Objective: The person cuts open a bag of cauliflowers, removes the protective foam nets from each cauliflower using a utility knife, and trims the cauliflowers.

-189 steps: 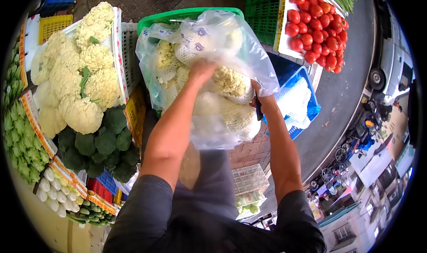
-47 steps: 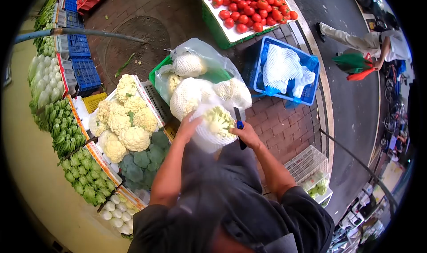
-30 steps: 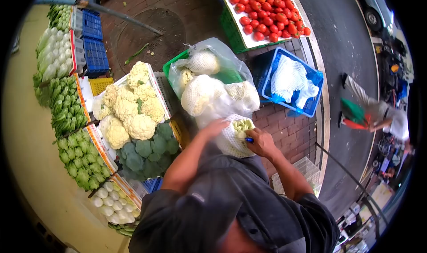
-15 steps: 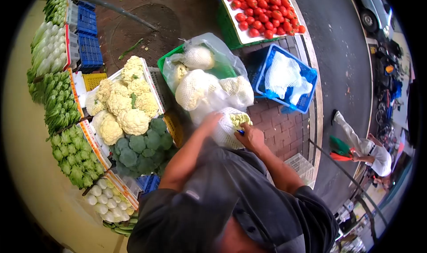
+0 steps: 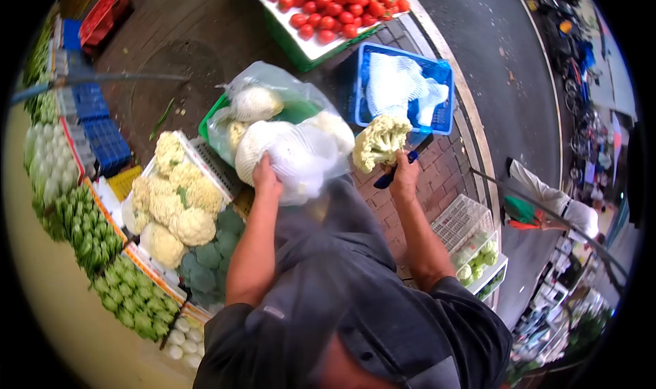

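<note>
My right hand (image 5: 405,176) grips a bare cauliflower (image 5: 381,143) by its stalk side, its pale florets uncovered. In the same hand is a dark blue-handled tool (image 5: 386,179), perhaps a knife; its blade does not show clearly. My left hand (image 5: 266,179) is closed on a white foam net (image 5: 297,158), limp and blurred, over the plastic-lined green crate (image 5: 213,115). Inside the clear plastic bag (image 5: 263,74) lie several cauliflowers still in foam nets, such as the one at the back (image 5: 256,104).
Left of the crate, bare cauliflowers (image 5: 179,204) are piled beside broccoli (image 5: 208,262). A blue crate (image 5: 441,119) holds white foam nets (image 5: 395,78). Tomatoes (image 5: 331,6) stand ahead. A grey crate (image 5: 461,221) sits at the right, and a person (image 5: 553,194) is on the road.
Both hands were together on a netted cauliflower near my body. Now the cauliflower is out of its net, carried right by my right hand, while my left hand has moved left with the net.
</note>
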### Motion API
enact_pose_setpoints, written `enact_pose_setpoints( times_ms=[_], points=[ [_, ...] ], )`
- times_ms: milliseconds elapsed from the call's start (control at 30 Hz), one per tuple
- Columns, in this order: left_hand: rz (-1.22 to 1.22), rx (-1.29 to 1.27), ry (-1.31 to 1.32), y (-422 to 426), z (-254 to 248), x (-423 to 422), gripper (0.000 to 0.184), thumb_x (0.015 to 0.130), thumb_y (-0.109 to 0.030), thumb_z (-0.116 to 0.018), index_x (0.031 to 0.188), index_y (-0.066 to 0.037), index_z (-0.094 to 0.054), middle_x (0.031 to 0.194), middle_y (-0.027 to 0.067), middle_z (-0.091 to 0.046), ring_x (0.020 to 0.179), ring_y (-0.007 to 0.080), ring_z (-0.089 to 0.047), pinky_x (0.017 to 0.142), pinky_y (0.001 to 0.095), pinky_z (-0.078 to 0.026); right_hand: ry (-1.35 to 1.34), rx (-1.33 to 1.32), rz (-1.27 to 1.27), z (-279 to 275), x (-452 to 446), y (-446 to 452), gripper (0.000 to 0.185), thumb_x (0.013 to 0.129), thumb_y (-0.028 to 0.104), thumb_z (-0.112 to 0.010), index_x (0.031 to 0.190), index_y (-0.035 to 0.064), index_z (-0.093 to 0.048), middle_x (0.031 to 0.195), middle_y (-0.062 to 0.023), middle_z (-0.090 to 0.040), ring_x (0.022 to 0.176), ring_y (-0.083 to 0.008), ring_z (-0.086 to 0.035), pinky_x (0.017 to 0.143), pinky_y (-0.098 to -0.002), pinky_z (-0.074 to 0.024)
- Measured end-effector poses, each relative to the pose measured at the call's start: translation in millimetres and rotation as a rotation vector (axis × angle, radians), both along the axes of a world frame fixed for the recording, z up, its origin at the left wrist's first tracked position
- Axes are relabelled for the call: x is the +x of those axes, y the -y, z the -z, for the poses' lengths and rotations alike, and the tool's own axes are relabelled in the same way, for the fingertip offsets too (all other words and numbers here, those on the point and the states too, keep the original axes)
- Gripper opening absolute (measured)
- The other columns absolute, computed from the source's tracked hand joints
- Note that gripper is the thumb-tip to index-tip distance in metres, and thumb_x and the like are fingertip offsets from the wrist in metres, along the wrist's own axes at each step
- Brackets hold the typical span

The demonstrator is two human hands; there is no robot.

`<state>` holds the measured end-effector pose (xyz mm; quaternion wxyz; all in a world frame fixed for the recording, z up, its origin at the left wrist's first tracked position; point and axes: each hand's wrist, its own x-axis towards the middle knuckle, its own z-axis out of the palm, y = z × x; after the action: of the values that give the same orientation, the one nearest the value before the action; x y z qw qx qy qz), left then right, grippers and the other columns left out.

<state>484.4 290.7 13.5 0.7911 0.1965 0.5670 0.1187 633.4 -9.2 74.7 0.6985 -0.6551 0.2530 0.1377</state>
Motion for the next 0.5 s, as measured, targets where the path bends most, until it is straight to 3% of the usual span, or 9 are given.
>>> enact_pose_setpoints(
  times_ms=[100,200,233,300,367,400,433,500],
  points=[
    [0.062,0.042,0.161,-5,1,58,0.049,0.106,-0.028,-0.053,0.142,0.004,-0.050,0.138,0.0156,-0.060,0.123,0.0300,-0.061,0.104,0.0445,-0.051,0.095,-0.017,0.106,-6,28,47,0.019,0.095,0.017,-0.069,0.098,0.0054,-0.055,0.076,-0.0060,-0.060,0.053,-0.0157,-0.054,0.048,-0.0285,-0.0478],
    [0.188,0.106,0.240,20,-6,144,0.051,0.105,-0.034,-0.056,0.142,0.001,-0.052,0.136,0.0151,-0.061,0.122,0.0297,-0.061,0.103,0.0442,-0.051,0.086,-0.195,0.198,-12,36,104,0.028,0.096,0.013,-0.069,0.119,-0.0001,-0.059,0.083,-0.0056,-0.064,0.056,-0.0138,-0.058,0.052,-0.0269,-0.0505],
    [0.238,0.129,0.251,37,-10,172,0.052,0.104,-0.037,-0.058,0.141,0.000,-0.053,0.135,0.0151,-0.062,0.122,0.0297,-0.061,0.102,0.0441,-0.051,0.090,-0.254,0.214,-6,33,125,0.028,0.094,0.014,-0.070,0.116,0.0002,-0.059,0.081,-0.0049,-0.063,0.056,-0.0128,-0.057,0.051,-0.0267,-0.0484],
    [0.495,0.094,0.325,74,-32,226,0.075,0.097,-0.054,-0.065,0.149,-0.004,-0.045,0.140,0.0154,-0.058,0.127,0.0312,-0.058,0.104,0.0530,-0.046,0.062,-0.363,0.169,-9,21,156,0.026,0.093,0.015,-0.071,0.112,0.0018,-0.059,0.077,-0.0030,-0.062,0.055,-0.0113,-0.056,0.048,-0.0267,-0.0453],
    [0.715,0.082,0.195,113,-50,268,0.101,0.085,-0.069,-0.070,0.154,-0.006,-0.033,0.147,0.0154,-0.052,0.131,0.0329,-0.053,0.104,0.0624,-0.039,0.015,-0.427,0.142,-7,5,179,0.023,0.093,0.016,-0.071,0.108,0.0028,-0.059,0.074,-0.0014,-0.060,0.054,-0.0102,-0.055,0.047,-0.0268,-0.0433],
    [0.779,0.199,0.139,132,-37,281,0.118,0.077,-0.077,-0.072,0.156,-0.004,-0.023,0.151,0.0149,-0.047,0.134,0.0336,-0.049,0.102,0.0696,-0.033,-0.007,-0.458,0.129,-4,-2,189,0.022,0.093,0.016,-0.072,0.106,0.0033,-0.059,0.073,-0.0007,-0.059,0.054,-0.0096,-0.054,0.047,-0.0268,-0.0423],
    [0.840,0.304,0.070,146,-34,292,0.103,0.082,-0.061,-0.079,0.153,-0.003,-0.033,0.150,0.0160,-0.049,0.133,0.0303,-0.050,0.105,0.0595,-0.038,-0.021,-0.499,0.098,-5,-9,193,0.023,0.093,0.017,-0.071,0.107,0.0025,-0.059,0.071,-0.0006,-0.059,0.053,-0.0108,-0.054,0.047,-0.0266,-0.0430],
    [1.198,0.494,0.371,158,-25,292,0.094,0.083,-0.050,-0.081,0.151,0.001,-0.042,0.151,0.0248,-0.048,0.136,0.0352,-0.051,0.108,0.0438,-0.045,-0.137,-0.498,0.033,-5,-20,198,0.024,0.093,0.018,-0.072,0.107,0.0036,-0.059,0.070,-0.0004,-0.058,0.053,-0.0096,-0.053,0.046,-0.0271,-0.0420]
  ],
)
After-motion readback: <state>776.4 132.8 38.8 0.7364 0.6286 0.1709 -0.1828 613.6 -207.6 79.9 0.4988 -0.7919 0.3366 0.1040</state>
